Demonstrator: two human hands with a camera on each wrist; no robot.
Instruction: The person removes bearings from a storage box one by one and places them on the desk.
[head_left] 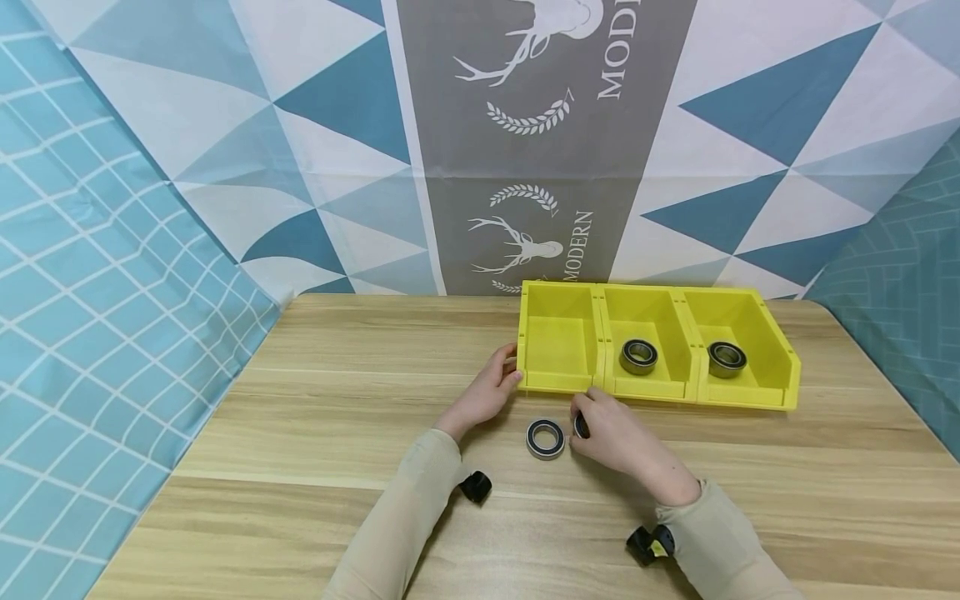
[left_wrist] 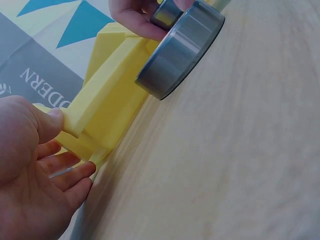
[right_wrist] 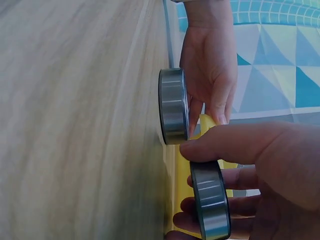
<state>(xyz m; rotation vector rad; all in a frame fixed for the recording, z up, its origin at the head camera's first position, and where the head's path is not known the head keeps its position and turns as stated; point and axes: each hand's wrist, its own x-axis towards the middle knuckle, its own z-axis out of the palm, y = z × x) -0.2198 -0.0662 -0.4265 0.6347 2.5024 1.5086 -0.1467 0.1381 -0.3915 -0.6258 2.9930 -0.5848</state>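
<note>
My left hand [head_left: 489, 387] grips the left end of a yellow three-part storage bin [head_left: 561, 386], its thumb at the rim and its fingers against the side wall. A ball bearing [right_wrist: 210, 200] is pinched on edge between the thumb and fingers of my right hand [head_left: 611, 429], just in front of the bin. Beside that hand, a second ball bearing [head_left: 545, 455] lies flat on the wooden table. One bearing [head_left: 638, 368] sits in the middle compartment and another bearing [head_left: 727, 372] in the right one.
The wooden table [head_left: 337, 400] runs back to a patterned wall cloth [head_left: 360, 208], with the bin close to it. Blue checked cloth [head_left: 90, 333] borders the left side. Black wrist-worn devices [head_left: 476, 487] protrude beside both sleeves.
</note>
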